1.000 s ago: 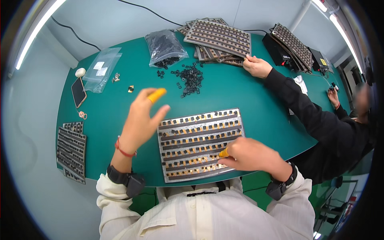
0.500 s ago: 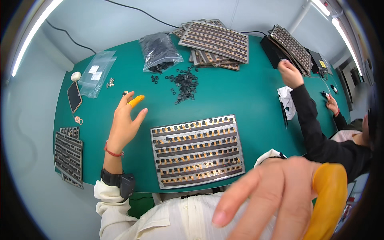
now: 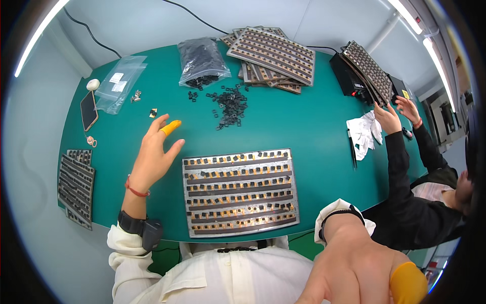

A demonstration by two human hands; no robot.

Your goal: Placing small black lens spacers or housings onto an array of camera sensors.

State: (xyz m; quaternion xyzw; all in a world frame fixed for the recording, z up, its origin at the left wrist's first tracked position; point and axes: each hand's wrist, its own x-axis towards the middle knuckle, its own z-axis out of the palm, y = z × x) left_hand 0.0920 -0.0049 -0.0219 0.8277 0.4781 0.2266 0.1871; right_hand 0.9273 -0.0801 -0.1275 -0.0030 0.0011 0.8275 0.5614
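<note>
The left hand (image 3: 154, 154) was held just above the green desk (image 3: 304, 126), beside the left edge of the metal tray (image 3: 238, 192), its fingers spread wide and nothing gripped; an orange cot was worn on one fingertip. The right hand (image 3: 354, 268) was raised close to the camera, fingers loosely extended and empty, also with an orange cot. The tray lay flat near the desk's front edge, its rows partly filled with small dark parts. Loose black parts (image 3: 230, 104) were scattered well beyond it. With the raised hand blocking the view, the tray could probably be knocked and its seated parts jolted loose.
</note>
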